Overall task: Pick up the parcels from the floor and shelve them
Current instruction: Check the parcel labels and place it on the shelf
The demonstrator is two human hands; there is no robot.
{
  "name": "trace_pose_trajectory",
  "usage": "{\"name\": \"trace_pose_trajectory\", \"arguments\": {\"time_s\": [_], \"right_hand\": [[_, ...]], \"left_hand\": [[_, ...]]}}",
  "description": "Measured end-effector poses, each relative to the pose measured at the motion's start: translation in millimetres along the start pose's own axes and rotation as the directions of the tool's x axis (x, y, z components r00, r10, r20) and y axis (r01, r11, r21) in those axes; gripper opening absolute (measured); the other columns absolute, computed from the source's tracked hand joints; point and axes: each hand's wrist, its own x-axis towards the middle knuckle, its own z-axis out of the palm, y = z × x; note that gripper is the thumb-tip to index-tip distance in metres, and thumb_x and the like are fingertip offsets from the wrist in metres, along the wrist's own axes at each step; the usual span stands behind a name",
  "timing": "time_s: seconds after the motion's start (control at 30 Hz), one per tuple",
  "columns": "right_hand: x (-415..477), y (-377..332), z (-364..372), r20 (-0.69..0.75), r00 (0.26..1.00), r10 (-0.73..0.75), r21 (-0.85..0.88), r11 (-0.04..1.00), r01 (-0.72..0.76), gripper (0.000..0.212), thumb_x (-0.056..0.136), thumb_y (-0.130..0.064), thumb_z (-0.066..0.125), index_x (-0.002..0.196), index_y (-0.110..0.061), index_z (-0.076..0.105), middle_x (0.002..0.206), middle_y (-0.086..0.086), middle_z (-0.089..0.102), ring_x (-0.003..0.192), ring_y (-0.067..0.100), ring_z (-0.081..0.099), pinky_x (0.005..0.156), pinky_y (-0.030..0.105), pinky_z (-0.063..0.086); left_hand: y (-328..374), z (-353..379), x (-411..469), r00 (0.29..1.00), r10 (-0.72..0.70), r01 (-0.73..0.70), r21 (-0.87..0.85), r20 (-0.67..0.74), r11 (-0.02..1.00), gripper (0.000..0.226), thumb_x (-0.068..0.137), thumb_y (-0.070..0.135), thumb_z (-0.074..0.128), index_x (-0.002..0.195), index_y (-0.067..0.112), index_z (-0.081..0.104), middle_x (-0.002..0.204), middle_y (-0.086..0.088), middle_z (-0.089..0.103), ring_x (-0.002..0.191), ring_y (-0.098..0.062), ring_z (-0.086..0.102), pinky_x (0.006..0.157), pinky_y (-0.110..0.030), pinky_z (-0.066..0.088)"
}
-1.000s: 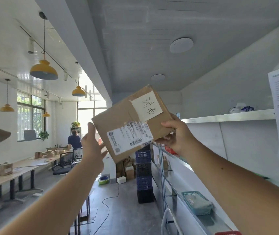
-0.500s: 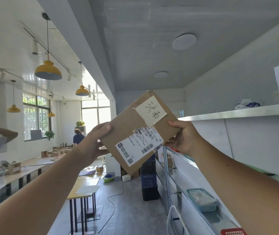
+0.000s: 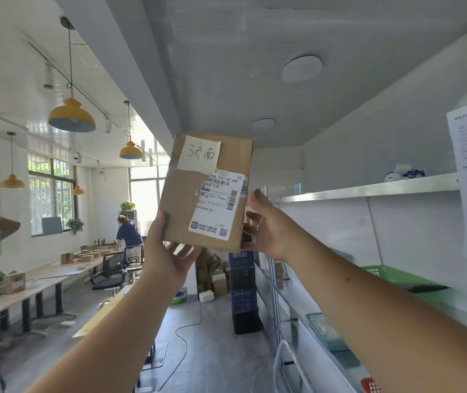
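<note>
Far left, a long table [image 3: 42,276] is carrying small boxes; yellow lamps [image 3: 72,116] are hanging above it. A person in blue [image 3: 128,234] is bending at the table's far end. Centre, the left hand [image 3: 167,256] is gripping the parcel [image 3: 208,191] at its lower left corner, thumb lying up the left edge, fingers curling under the bottom edge. The parcel is being held upright in the air, well clear of the floor, label side facing the camera, a handwritten slip [image 3: 199,154] sitting at its top. The right hand [image 3: 269,225] is touching the parcel's lower right edge, fingers spread loose, not clamping. Right, the top shelf [image 3: 368,190] is running level with the parcel's middle; a green basket [image 3: 391,275] is sitting on the shelf below.
</note>
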Motion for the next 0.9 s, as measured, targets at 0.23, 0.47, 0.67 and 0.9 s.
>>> {"name": "trace_pose_trajectory", "arguments": {"time_s": [0.23, 0.47, 0.67, 0.9], "right_hand": [[0, 15, 9, -0.079, 0.996, -0.044, -0.142, 0.989, 0.033, 0.136, 0.051, -0.057, 0.095, 0.162, -0.051, 0.018, 0.162, 0.003, 0.051, 0.149, 0.037, 0.043, 0.114, 0.081, 0.025], [2, 14, 2, -0.060, 0.983, -0.172, -0.192, 0.969, 0.157, 0.095, 0.063, -0.037, 0.089, 0.149, -0.045, 0.048, 0.118, -0.002, 0.081, 0.117, 0.030, 0.071, 0.108, 0.066, 0.049], [0, 20, -10, -0.088, 0.966, -0.242, -0.218, 0.951, 0.218, 0.096, 0.061, -0.047, 0.084, 0.150, -0.037, 0.049, 0.120, 0.002, 0.081, 0.118, 0.033, 0.073, 0.102, 0.062, 0.053], [-7, 24, -13, -0.091, 0.960, -0.266, -0.180, 0.952, 0.247, 0.083, 0.072, -0.086, 0.064, 0.135, -0.032, 0.068, 0.123, 0.005, 0.079, 0.101, 0.024, 0.079, 0.066, 0.035, 0.062]], "left_hand": [[-16, 11, -6, 1.000, 0.028, -0.027, -0.076, 0.012, 0.997, 0.087, 0.056, 0.056, 0.092, 0.133, 0.025, 0.066, 0.130, -0.018, 0.069, 0.114, -0.041, 0.072, 0.093, -0.062, 0.062], [-26, 4, -16, 0.996, 0.018, -0.017, -0.005, 0.091, 1.000, 0.070, 0.084, 0.055, 0.077, 0.144, 0.023, 0.060, 0.141, -0.016, 0.067, 0.123, -0.037, 0.067, 0.104, -0.056, 0.057], [-15, -9, -13, 0.991, 0.000, -0.026, 0.191, 0.138, 0.981, 0.028, 0.098, 0.058, 0.063, 0.122, 0.043, 0.063, 0.133, 0.006, 0.071, 0.138, -0.032, 0.051, 0.121, -0.073, 0.021], [-9, 4, -16, 0.962, 0.063, -0.184, 0.466, 0.264, 0.866, 0.028, 0.111, 0.052, 0.042, 0.130, 0.035, 0.055, 0.114, 0.018, 0.065, 0.095, 0.013, 0.069, 0.062, -0.012, 0.059]]}}
